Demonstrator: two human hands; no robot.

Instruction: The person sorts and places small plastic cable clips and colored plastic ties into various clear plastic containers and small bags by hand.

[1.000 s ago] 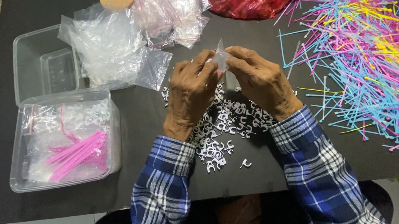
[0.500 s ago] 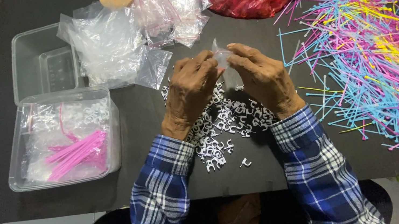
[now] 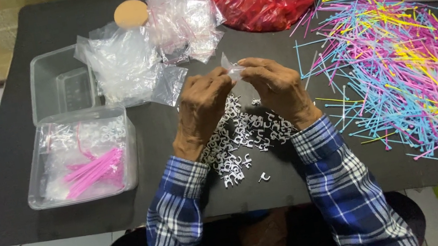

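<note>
Head view shows the left hand [image 3: 201, 105] and right hand [image 3: 279, 88] pinching a small clear bag [image 3: 232, 69] between their fingertips, held just above the pile of white clips [image 3: 242, 137] on the black table [image 3: 30, 174].

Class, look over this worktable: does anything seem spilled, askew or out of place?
One small white clip lies apart from the white clip pile, near the table's front edge. The coloured ties sprawl loose, some reaching that edge. Both hands hold a small clear bag.
</note>
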